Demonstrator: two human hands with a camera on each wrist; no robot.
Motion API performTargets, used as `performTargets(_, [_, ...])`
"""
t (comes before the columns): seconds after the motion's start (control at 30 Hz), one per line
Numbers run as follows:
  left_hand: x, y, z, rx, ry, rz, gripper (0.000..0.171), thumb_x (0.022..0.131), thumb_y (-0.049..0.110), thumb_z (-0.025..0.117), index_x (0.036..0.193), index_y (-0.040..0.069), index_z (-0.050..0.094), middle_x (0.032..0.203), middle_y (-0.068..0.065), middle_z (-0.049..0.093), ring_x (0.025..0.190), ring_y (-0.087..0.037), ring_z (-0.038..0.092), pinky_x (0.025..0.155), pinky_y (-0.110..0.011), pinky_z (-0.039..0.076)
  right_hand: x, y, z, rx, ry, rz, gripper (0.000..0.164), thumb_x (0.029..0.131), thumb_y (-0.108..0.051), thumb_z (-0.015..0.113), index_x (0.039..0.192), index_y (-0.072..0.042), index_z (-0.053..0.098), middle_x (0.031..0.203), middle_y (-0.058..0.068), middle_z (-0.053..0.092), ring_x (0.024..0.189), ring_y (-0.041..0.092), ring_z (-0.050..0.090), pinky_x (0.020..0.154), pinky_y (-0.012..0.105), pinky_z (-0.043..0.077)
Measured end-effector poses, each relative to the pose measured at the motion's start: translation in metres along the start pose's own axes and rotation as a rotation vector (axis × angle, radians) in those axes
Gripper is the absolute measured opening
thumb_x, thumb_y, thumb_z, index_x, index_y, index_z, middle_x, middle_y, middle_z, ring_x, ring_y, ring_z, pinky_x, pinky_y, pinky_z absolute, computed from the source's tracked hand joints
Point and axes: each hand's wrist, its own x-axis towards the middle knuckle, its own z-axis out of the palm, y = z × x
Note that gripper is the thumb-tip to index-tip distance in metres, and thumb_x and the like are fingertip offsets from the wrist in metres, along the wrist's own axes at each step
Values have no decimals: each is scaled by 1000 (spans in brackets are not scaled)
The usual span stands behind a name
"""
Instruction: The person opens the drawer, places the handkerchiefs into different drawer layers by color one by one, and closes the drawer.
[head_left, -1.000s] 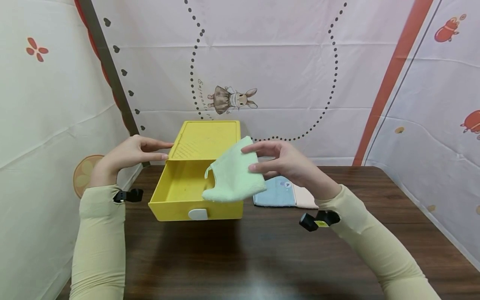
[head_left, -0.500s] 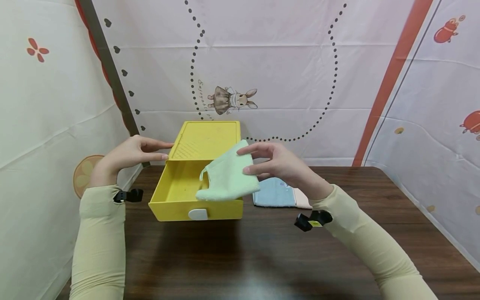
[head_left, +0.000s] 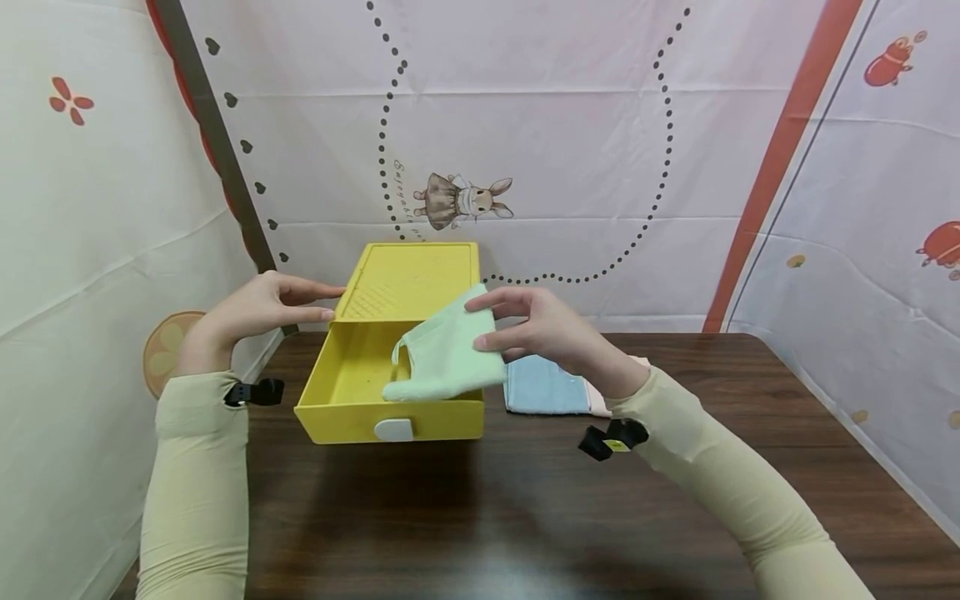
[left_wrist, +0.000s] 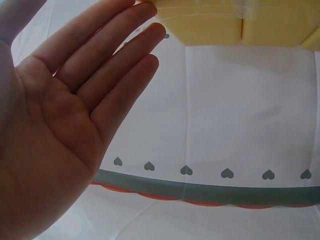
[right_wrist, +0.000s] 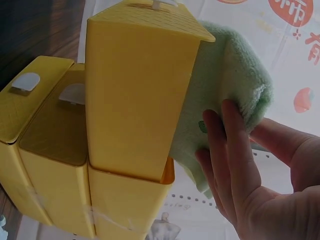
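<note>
glare on tabletop (head_left: 506, 571); wrist views dimmer, perhaps slightly soft

From my seat I can't see the top drawer's (head_left: 337, 425) back R corner b/c the green cloth (head_left: 447, 354) is in the way. R hand (head_left: 536, 333) covers bits of the blue cloth (head_left: 542, 389) and pink cloth (head_left: 597, 403). Head cam hides the lower drawers (right_wrist: 52, 135) from me. L hand (left_wrist: 65, 115) gets its thumb cut off on L wrist cam, and so does the yellow box (left_wrist: 210, 30) up top. R wrist cam: green mark (right_wrist: 202, 126) too small to tell; pale thing (right_wrist: 3, 227) cut off at the edge, idk what. Last bit of wall words (head_left: 399, 187): too tiny to read.
</note>
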Motion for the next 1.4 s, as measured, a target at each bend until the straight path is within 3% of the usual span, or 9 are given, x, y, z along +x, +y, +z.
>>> performTargets(0.27, [-1, 1, 0, 5, -1, 5, 46, 83, 39, 72, 126, 23, 64, 124, -4, 64, 110, -21, 60, 87, -43, 50, 3, -3, 3, -9, -13, 34, 46, 80, -3, 74, 124, -7, 59, 115, 16, 62, 86, 21, 69, 75, 41, 56])
performTargets(0.53, [-1, 1, -1, 17, 4, 2, 47, 83, 41, 72, 126, 23, 64, 125, -4, 64, 111, -21, 60, 87, -42, 50, 1, -11, -2, -107, -62, 66, 47, 79, -10, 76, 123, -12, 60, 116, 11, 64, 82, 21, 67, 73, 40, 56])
performTargets(0.8, [0, -2, 0, 18, 4, -5, 49, 82, 43, 72, 126, 24, 64, 125, -4, 64, 111, -23, 59, 88, -48, 49, -2, -15, -11, -69, -126, 92, 49, 79, -6, 76, 125, -11, 58, 121, 13, 62, 90, 26, 68, 77, 45, 55])
performTargets(0.97, [0, -1, 0, 14, 3, -3, 47, 83, 42, 72, 126, 24, 64, 124, -4, 64, 110, -22, 60, 88, -46, 50, -3, -17, -14, -82, -127, 112, 51, 77, -7, 78, 124, -12, 60, 124, 13, 59, 93, 27, 68, 77, 43, 56])
performTargets(1.4, [-1, 3, -1, 14, -1, -4, 47, 83, 39, 72, 126, 23, 63, 124, -5, 64, 110, -22, 60, 85, -41, 50, 2, -11, -3, -105, -97, 70, 53, 75, -4, 78, 125, -9, 60, 125, 16, 55, 99, 26, 67, 76, 41, 56])
